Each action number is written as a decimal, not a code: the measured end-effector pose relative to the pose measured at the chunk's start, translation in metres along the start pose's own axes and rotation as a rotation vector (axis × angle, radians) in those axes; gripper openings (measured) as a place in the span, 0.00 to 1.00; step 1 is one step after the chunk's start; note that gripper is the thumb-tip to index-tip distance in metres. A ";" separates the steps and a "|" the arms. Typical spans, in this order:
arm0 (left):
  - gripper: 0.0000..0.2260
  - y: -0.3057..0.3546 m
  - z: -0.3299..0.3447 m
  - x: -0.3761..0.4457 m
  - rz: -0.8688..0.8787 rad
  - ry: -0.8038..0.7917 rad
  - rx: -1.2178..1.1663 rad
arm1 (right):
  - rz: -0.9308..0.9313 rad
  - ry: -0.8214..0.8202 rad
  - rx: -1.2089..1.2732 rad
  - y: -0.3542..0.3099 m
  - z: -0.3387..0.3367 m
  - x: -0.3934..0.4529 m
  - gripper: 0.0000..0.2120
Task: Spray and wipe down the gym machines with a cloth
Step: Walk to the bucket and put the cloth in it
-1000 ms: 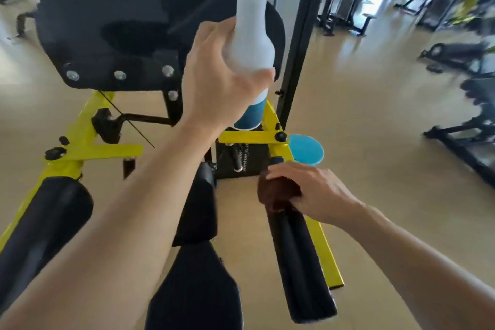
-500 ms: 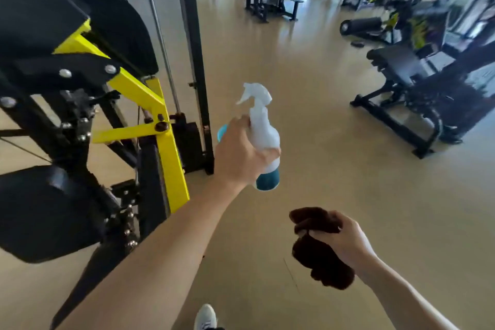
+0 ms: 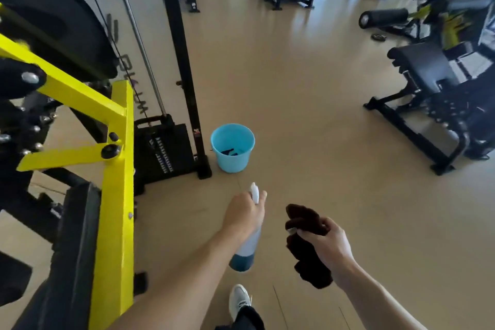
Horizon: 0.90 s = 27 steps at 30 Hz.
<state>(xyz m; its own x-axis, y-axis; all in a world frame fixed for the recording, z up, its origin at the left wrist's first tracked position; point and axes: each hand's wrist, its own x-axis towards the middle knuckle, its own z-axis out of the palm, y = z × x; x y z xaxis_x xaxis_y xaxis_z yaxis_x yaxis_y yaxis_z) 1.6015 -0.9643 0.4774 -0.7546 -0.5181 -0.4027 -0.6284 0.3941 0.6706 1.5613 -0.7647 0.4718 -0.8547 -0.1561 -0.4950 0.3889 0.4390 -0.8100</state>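
Tan gym floor [image 3: 308, 94]; blue bucket [image 3: 232, 147] (beside machine [image 3: 117, 158]); left hand [image 3: 245, 213] grips bottle [image 3: 245, 249], right hand [image 3: 328, 246] clutches cloth [image 3: 308, 262].

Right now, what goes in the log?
left hand: holds spray bottle | right hand: holds brown cloth | blue bucket: on floor

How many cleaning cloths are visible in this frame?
1 for certain: a dark brown cloth bunched in the right hand. Something dark lies at the bottom of the light blue bucket on the floor; it may be another cloth, but I cannot tell.
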 end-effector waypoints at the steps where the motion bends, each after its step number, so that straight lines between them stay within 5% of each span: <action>1: 0.22 0.000 0.003 0.014 -0.026 0.021 0.035 | 0.005 -0.024 -0.015 -0.008 0.001 0.020 0.14; 7: 0.21 0.019 -0.008 0.105 -0.204 0.096 0.118 | 0.024 -0.233 -0.111 -0.065 0.007 0.129 0.15; 14: 0.09 0.040 -0.015 0.211 -0.350 0.160 -0.042 | -0.011 -0.224 -0.083 -0.126 0.032 0.248 0.12; 27: 0.13 0.092 0.003 0.379 -0.393 0.380 -0.266 | -0.067 -0.389 -0.273 -0.240 0.073 0.480 0.11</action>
<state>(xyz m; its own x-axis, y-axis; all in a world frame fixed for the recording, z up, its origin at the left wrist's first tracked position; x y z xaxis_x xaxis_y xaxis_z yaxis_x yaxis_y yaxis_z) 1.2574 -1.1218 0.3845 -0.3246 -0.8403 -0.4341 -0.7407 -0.0596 0.6692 1.0827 -1.0099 0.4058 -0.6624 -0.4890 -0.5675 0.1882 0.6245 -0.7580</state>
